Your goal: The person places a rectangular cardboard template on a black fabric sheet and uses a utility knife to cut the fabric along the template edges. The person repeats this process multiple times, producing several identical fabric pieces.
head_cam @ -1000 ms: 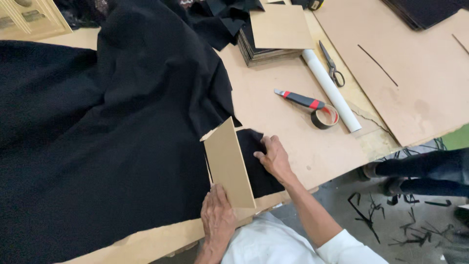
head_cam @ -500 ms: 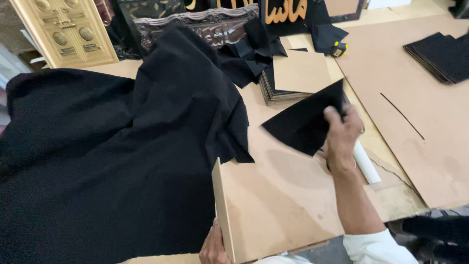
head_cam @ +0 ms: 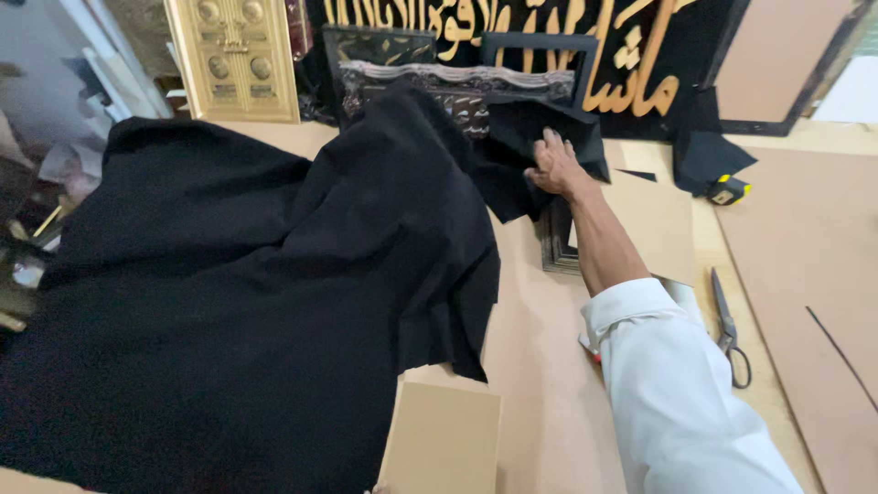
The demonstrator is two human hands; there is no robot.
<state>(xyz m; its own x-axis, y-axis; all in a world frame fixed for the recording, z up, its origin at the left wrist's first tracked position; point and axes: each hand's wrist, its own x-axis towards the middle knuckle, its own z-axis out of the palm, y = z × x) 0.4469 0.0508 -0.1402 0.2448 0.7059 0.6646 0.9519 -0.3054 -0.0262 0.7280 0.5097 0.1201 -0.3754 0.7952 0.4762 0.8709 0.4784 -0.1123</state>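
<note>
My right hand [head_cam: 553,165] reaches to the far side of the table and grips a small black cloth piece [head_cam: 558,128], which lies against the pile of dark fabric there. A large black cloth [head_cam: 238,302] covers the left half of the brown table [head_cam: 540,384]. At the bottom edge a tan cardboard panel [head_cam: 444,439] stands tilted up. Only a sliver of my left hand [head_cam: 375,489] shows at its lower corner, holding it.
A stack of dark frames [head_cam: 556,245] with a tan board [head_cam: 654,224] on top sits under my right forearm. Scissors [head_cam: 729,329] lie to the right, a yellow tape measure [head_cam: 730,190] farther back. Ornate gold and black frames [head_cam: 236,55] line the back.
My right hand has carried the black cloth piece from above the table's middle to the far pile. My view has tilted up, and the left hand has slipped almost out of sight.
</note>
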